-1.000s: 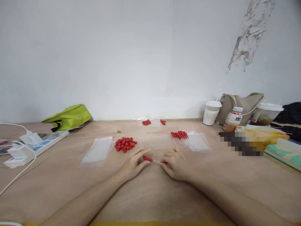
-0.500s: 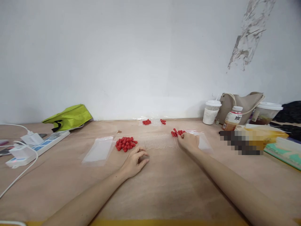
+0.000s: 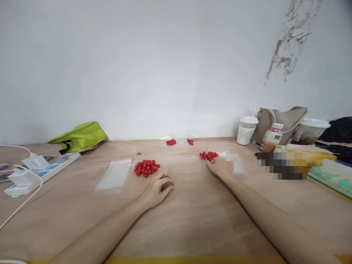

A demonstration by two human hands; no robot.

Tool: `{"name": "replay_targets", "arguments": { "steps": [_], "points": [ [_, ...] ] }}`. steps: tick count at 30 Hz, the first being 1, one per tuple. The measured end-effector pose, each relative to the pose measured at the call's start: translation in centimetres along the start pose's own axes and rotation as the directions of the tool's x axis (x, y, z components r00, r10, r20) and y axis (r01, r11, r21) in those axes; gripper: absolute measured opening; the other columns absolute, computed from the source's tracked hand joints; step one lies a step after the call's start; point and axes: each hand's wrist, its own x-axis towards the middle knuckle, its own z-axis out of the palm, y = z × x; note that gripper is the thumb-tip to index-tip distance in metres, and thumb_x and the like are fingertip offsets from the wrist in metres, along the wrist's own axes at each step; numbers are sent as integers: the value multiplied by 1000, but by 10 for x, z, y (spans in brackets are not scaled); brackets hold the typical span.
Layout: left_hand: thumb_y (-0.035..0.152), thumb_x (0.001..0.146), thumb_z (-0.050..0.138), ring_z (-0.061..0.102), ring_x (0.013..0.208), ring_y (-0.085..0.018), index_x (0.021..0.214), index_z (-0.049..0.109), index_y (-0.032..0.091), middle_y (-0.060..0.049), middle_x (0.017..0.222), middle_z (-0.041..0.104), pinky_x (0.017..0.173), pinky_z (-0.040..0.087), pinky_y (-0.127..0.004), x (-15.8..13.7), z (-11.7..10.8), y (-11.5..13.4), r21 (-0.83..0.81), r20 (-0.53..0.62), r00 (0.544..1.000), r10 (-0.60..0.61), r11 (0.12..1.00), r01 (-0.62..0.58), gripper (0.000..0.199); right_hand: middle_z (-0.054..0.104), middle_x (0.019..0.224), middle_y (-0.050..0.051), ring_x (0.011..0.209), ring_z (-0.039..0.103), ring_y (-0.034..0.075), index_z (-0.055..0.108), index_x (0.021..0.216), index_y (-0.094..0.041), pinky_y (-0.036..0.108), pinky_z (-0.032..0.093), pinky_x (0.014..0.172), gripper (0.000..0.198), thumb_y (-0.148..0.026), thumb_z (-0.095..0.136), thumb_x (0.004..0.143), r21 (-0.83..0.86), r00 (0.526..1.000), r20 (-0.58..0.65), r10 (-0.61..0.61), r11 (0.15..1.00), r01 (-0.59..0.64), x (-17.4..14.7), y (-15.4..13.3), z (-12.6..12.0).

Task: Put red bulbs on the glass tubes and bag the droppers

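Observation:
My left hand (image 3: 158, 189) rests on the table, loosely curled, thumb apart from the fingers and nothing held. Just beyond it lies a loose heap of red bulb-shaped pieces (image 3: 146, 167), which look like rubber dropper bulbs. A row of thin clear tubes (image 3: 181, 165) spreads between the hands. At its right end, my right hand (image 3: 221, 167) has its fingers closed against a short row of red bulbs (image 3: 208, 156). The fingertips are partly hidden, so what they pinch is unclear.
Clear zip bags (image 3: 117, 174) lie at the left and, partly behind my right hand, another bag (image 3: 238, 167). A clear packet (image 3: 180, 142) with red pieces lies near the wall. Left stands a power strip (image 3: 49, 172); right, a cup (image 3: 246, 131) and a bottle (image 3: 271, 139).
My right hand has shifted slightly down, and the red bulbs beside it show more and lie more evenly side by side. My left hand has barely moved.

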Motion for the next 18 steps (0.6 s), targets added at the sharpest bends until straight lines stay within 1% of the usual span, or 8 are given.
{"name": "replay_targets", "arguments": {
  "steps": [4,6,10,14,18],
  "points": [
    [20,79,52,51,79,-15,86,61,19,-4,91,51,65,43,-25,1,0,0,-1,-1,1000,1,1000,-1,11,61,65,6,66,56,22,61,68,-18,42,24,75,40,-49,37,77,22,1000,-29,-11,1000,12,0,-4,2],
    [19,79,52,51,78,-15,85,61,19,-4,91,52,65,43,-25,1,0,0,-2,1,1000,6,1000,-6,11,61,64,4,66,56,21,61,67,-19,42,24,75,39,-48,36,78,30,999,-35,-38,999,39,-2,-7,3],
    [19,79,51,51,78,-15,85,60,19,-4,91,52,65,43,-25,1,0,-1,5,13,1000,5,1000,-5,11,62,66,7,68,56,21,61,62,-18,42,24,76,43,-45,32,80,-14,995,-6,-100,995,100,-3,-12,5],
    [19,80,50,51,76,-14,84,60,19,-4,91,51,63,43,-24,1,0,-1,5,20,1000,-8,1000,8,10,62,68,7,68,55,21,62,63,-18,41,25,74,42,-41,31,81,-40,996,-6,-89,995,88,-1,-13,9],
    [19,80,51,51,76,-14,85,60,19,-3,91,51,62,42,-24,0,0,-1,11,15,1000,6,1000,-6,11,62,66,7,66,55,21,61,63,-18,40,24,73,42,-41,32,81,-47,998,-29,-63,997,61,3,-15,13]
  ]
}}
